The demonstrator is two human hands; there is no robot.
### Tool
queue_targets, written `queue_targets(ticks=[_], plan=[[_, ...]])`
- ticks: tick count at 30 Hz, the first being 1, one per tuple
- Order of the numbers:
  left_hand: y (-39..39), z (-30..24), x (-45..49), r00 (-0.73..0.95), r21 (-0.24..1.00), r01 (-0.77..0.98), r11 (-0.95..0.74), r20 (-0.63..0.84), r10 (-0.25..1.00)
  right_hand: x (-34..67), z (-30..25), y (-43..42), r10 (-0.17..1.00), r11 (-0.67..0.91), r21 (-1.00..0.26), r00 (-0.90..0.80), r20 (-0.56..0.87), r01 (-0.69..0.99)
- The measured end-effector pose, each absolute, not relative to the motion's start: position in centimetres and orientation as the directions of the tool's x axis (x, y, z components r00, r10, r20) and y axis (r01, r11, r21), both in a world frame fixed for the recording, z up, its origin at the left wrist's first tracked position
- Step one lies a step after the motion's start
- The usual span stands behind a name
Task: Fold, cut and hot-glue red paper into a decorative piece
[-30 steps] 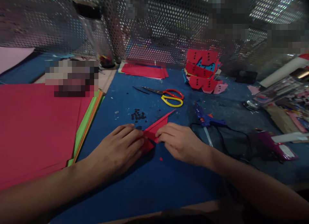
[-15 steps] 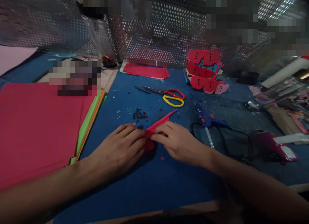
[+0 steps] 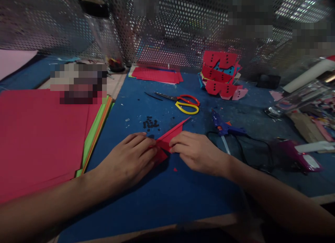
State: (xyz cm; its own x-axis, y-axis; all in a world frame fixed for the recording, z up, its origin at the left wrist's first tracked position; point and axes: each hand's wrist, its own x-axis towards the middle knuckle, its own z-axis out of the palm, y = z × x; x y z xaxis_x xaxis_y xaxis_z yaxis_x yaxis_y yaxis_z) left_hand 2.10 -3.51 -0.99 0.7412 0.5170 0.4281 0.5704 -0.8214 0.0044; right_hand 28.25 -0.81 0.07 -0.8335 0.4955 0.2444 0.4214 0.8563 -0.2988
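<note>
A folded piece of red paper (image 3: 170, 136) lies slanted on the blue tabletop (image 3: 183, 197), its pointed end toward the scissors. My left hand (image 3: 138, 152) is closed over its left part, with the fingertips partly hidden. At the lower right edge of the paper, the fingers of my right hand (image 3: 193, 150) pinch it. Small black paper bits (image 3: 151, 124) lie just beyond my left hand. A tiny red scrap (image 3: 175, 169) rests in front of the paper.
Scissors (image 3: 180, 100) with red and yellow handles lie beyond the hands. A blue glue gun (image 3: 223, 124) with its cord is at right. Coloured sheets (image 3: 42, 131) are stacked at left. Cut red paper strips (image 3: 157, 75) and dotted paper pieces (image 3: 222, 75) stand near the mesh wall.
My right hand has shifted slightly right along the paper, its fingers now closer together, and more of the red surface shows. My left hand has stayed nearly in place. The view has shifted slightly.
</note>
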Motion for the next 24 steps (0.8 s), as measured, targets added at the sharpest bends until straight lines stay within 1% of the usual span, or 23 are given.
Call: queue_targets(ticks=[7, 19, 24], plan=[[-3.48, -0.94, 2.08, 0.747, 0.006, 0.571, -0.821, 0.411, 0.522, 28.46, 0.02, -0.79, 0.492, 0.858, -0.307, -0.83, 0.261, 0.412], [-3.42, -0.97, 2.2, 0.743, 0.003, 0.572, -0.82, 0.421, 0.52, 28.3, -0.32, -0.92, 0.498, 0.861, -0.258, -0.83, 0.251, 0.438], [-3.45, -0.95, 2.22, 0.745, -0.007, 0.565, -0.825, 0.433, 0.507, 27.79, -0.2, -1.19, 0.504, 0.86, -0.217, -0.837, 0.216, 0.462]])
